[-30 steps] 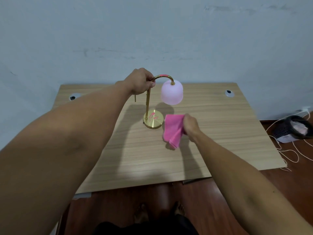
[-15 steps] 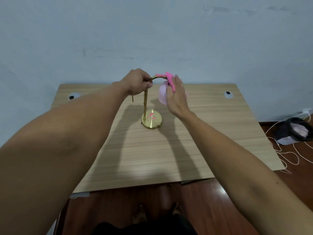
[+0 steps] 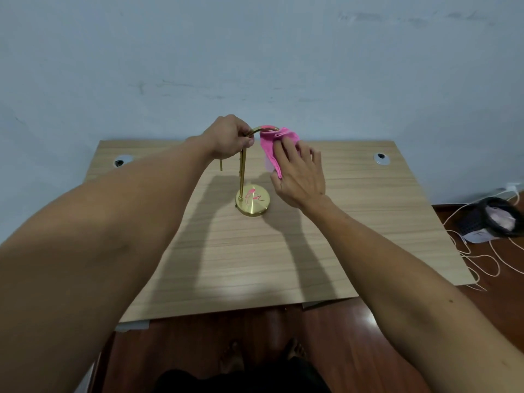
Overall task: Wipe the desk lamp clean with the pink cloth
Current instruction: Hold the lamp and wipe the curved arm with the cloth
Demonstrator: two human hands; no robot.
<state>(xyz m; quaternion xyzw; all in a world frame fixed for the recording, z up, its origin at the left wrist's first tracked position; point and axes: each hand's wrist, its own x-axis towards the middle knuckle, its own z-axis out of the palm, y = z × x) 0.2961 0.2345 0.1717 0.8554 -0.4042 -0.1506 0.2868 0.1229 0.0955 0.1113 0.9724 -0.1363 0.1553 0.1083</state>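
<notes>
A small desk lamp with a round gold base (image 3: pixel 252 204) and a thin gold stem stands near the middle back of the wooden desk (image 3: pixel 368 222). Its stem curves over at the top. My left hand (image 3: pixel 231 137) is shut around the top of that curve. The pink cloth (image 3: pixel 272 146) is draped over the lamp's shade, which is almost fully hidden under it. My right hand (image 3: pixel 300 174) presses the cloth flat against the shade, fingers spread, thumb below.
Two round cable holes sit near the desk's back corners, one on the left (image 3: pixel 123 160) and one on the right (image 3: pixel 381 158). A dark basket (image 3: pixel 493 219) and loose white cords (image 3: pixel 482 259) lie on the floor at the right. A blue wall rises behind the desk.
My right hand lifted the pink cloth from the desk beside the base up onto the shade and now covers it. My left hand kept its hold on the stem.
</notes>
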